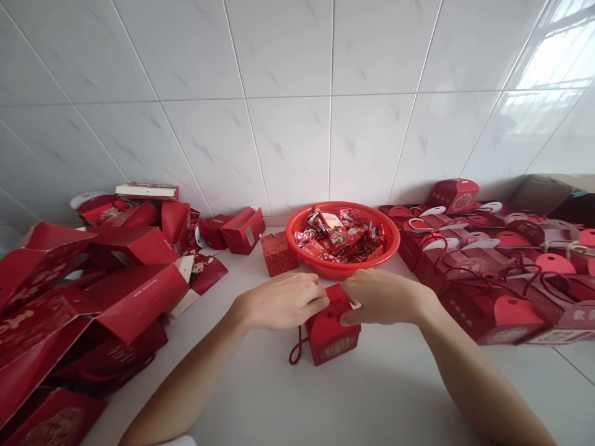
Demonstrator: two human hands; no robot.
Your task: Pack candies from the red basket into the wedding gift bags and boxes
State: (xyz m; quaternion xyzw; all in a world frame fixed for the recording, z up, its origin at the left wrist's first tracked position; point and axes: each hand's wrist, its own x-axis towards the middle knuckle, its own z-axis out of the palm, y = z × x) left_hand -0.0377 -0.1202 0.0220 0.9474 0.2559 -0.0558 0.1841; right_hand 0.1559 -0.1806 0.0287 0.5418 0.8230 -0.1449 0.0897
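A small red gift box (331,347) with a gold print on its front stands upright on the white tabletop between my hands. My left hand (284,301) is closed at the upper left of the box, with its fingers curled against the top. The fingers of my right hand (383,297) are bent over the right side of the top, and the thumb presses near the front edge. A dark red cord loop (295,353) hangs from the left side of the box. My hands partly cover the top flaps.
Behind the box, a red plastic basket (344,269) holds wrapped sweets (339,236). Beside it lies a patterned red box (279,253). Loose red boxes (139,297) pile up at left. Rows of corded red boxes (493,310) fill the right. A tiled wall (288,136) rises behind.
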